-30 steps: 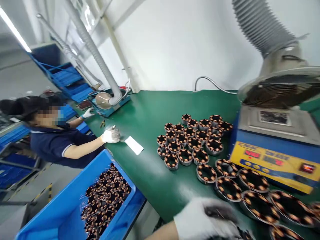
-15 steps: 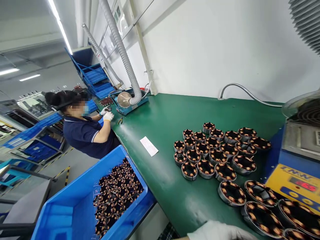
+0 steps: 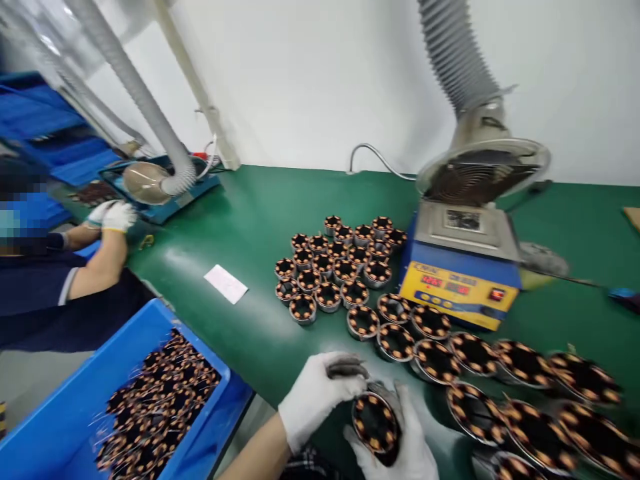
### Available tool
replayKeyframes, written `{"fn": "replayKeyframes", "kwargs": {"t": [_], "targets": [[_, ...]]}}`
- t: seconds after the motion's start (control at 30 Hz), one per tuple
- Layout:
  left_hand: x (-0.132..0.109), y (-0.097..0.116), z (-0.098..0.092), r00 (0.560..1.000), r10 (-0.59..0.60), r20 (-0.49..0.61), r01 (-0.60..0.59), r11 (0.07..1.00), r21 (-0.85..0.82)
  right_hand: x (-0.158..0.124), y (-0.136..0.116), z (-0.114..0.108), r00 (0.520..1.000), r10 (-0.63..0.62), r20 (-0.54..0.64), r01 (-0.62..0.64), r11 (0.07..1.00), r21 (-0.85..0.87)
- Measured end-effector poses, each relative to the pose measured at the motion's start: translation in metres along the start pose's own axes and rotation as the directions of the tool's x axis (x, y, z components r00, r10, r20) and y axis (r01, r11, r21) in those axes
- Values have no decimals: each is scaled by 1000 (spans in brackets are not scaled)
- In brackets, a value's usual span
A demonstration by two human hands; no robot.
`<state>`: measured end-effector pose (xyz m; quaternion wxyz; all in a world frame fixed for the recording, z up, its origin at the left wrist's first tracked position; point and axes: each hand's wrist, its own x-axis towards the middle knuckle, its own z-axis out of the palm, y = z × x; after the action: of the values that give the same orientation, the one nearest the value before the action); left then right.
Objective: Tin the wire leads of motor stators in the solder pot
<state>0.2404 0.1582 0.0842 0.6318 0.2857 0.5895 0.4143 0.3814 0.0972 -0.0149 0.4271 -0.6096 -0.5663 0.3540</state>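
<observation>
In white gloves with greyed fingertips, both my hands are at the front edge of the green bench. A ring-shaped motor stator [image 3: 375, 421], with copper windings and a dark centre, sits tilted between them, its open face toward me. My right hand [image 3: 403, 437] wraps round it from the right and below. My left hand [image 3: 323, 395] has its fingers bent and closed at the stator's upper left rim. Many similar stators [image 3: 345, 270] stand in rows on the bench beyond and to the right of my hands.
A blue and yellow heating unit [image 3: 460, 287] with a lit display stands behind the stators, under an extraction hood [image 3: 483, 170]. A blue bin [image 3: 47, 427] at left holds many wired coil parts. A white paper [image 3: 226, 284] lies on the bench. A co-worker's gloved hands [image 3: 114, 215] are at far left.
The view has swung right, bringing the heating unit fully into sight. Before, just one gloved hand showed at the bottom edge; now both hands appear, with a stator between them.
</observation>
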Motion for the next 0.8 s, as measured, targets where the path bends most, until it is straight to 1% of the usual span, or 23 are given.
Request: {"fn": "replayKeyframes", "kwargs": {"t": [0.03, 0.1, 0.2, 0.3, 0.47, 0.53, 0.6, 0.7, 0.8], "targets": [[-1, 0, 2, 1000, -16, -9, 16, 1000, 23, -1, -4, 3, 999, -46, -29, 44, 998, -43], [-1, -1, 8, 999, -33, -29, 34, 998, 45, -2, -8, 7, 990, -131, -49, 124, 984, -127], [1, -3, 13, 998, -63, -1, 63, 994, 86, 0, -9, 9, 966, -254, -52, 236, 944, -230], [4, -2, 14, 999, -26, -30, 31, 984, 177, 1, -6, 8, 935, -350, -48, 325, 905, -273], [-1, 2, 16, 997, 38, -74, -17, 965, 261, 5, -8, 6, 921, -385, -58, 356, 893, -277], [-1, 3, 20, 997, 43, -57, -24, 956, 292, 6, -11, 6, 913, -403, -61, 368, 881, -298], [2, 3, 25, 1000, 22, -15, -16, 955, 295, 7, -13, 5, 905, -422, -59, 383, 866, -321], [11, 2, 28, 1000, 5, 20, -9, 977, 215, 8, -16, 4, 899, -433, -71, 387, 858, -339], [15, 3, 20, 997, -4, 81, -4, 995, 103, 9, -20, 0, 893, -448, -52, 403, 845, -351]]}}
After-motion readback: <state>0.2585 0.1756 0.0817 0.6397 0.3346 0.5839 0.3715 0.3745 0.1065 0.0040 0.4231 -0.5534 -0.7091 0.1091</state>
